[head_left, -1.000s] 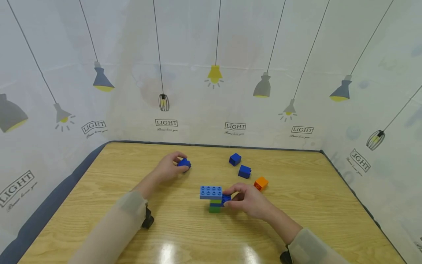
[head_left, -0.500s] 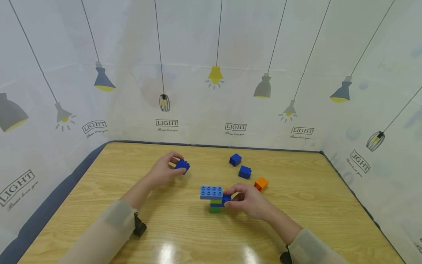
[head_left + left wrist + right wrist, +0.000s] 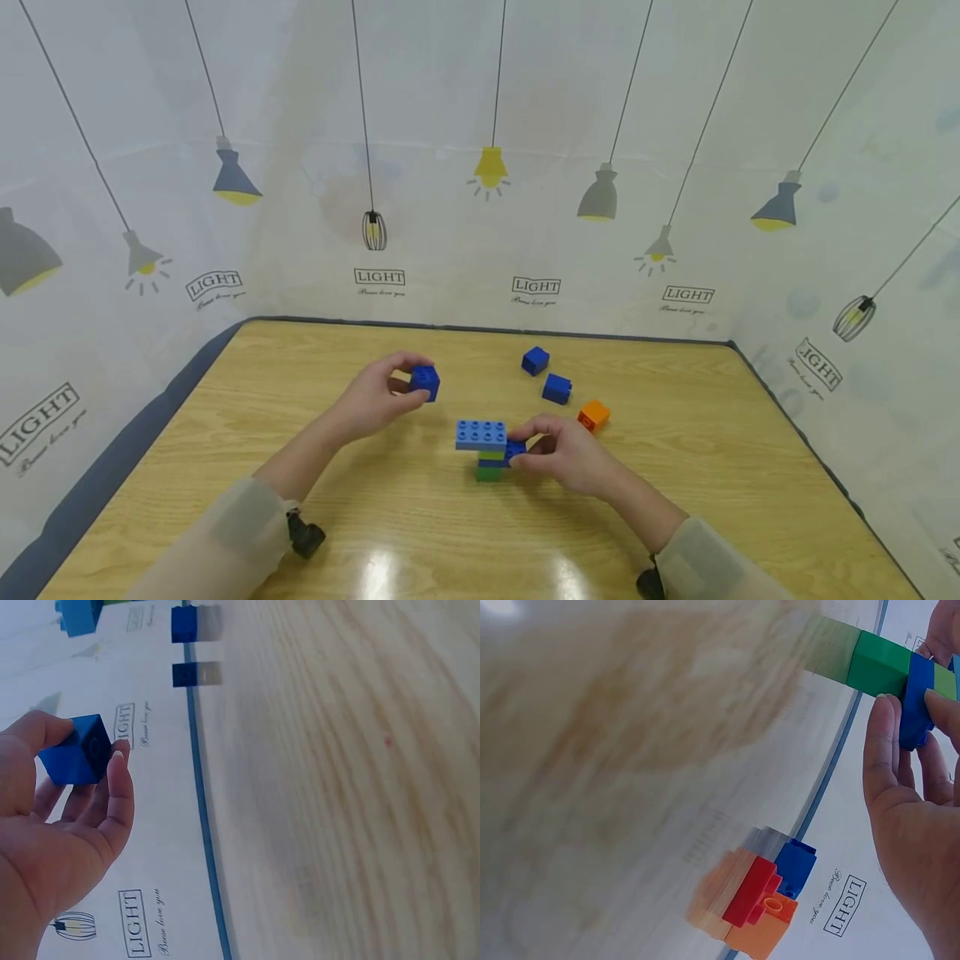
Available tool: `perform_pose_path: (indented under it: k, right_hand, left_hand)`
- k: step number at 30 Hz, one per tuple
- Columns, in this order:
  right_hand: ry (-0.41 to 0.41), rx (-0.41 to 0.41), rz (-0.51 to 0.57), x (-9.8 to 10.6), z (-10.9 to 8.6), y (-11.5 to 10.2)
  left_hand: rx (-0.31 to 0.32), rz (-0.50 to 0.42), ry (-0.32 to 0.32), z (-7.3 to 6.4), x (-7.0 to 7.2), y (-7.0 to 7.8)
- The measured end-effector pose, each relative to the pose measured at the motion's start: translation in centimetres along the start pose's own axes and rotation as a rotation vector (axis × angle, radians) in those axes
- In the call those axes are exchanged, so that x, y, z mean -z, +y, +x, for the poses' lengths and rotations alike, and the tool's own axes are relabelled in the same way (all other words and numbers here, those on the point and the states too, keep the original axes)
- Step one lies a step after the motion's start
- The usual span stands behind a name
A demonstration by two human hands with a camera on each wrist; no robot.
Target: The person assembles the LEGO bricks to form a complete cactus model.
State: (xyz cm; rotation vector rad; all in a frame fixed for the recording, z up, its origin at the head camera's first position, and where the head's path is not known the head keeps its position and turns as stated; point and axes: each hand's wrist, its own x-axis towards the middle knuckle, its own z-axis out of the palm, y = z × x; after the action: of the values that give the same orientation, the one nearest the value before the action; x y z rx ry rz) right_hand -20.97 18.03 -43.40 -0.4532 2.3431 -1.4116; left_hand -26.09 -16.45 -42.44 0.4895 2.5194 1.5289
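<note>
Block point(image 3: 424, 385), blue, clamped in fingers point(image 3: 120, 791) of my left hand point(image 3: 372, 402); my right hand point(image 3: 572, 454) pinches stack's point(image 3: 489, 446) dark blue brick point(image 3: 915, 705).

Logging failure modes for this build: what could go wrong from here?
The light blue brick overhangs the green block on the left; pressing there may tip the stack.
The right hand pinches the jutting dark blue brick; a tug might loosen it.
The left hand merely pinches its blue block, so it could slip.
</note>
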Motion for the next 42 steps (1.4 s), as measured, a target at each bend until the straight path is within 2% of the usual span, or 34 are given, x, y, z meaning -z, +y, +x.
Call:
perform_pose_path:
  k: [10, 19, 26, 34, 42]
  right_hand:
    - [-0.002, 0.003, 0.009, -0.1, -0.1, -0.1]
    - [-0.002, -0.003, 0.005, 0.0, 0.1, 0.2]
    - [-0.007, 0.018, 0.026, 0.0, 0.0, 0.1]
    - [-0.010, 0.023, 0.031, 0.1, 0.0, 0.2]
    - [-0.007, 0.014, 0.010, 0.1, 0.2, 0.4]
  left_hand:
    - [-0.077, -0.058, -0.034, -2.2, -0.6, 2.9]
    - [-0.146, -0.090, -0.095, -3.5, -1.5, 4.4]
    - [-0.151, -0.096, -0.136, -3.9, -2.1, 4.7]
    - [-0.140, -0.121, -0.151, -3.8, -2.7, 4.6]
    - [-0.156, -0.119, -0.164, -3.8, -2.9, 4.3]
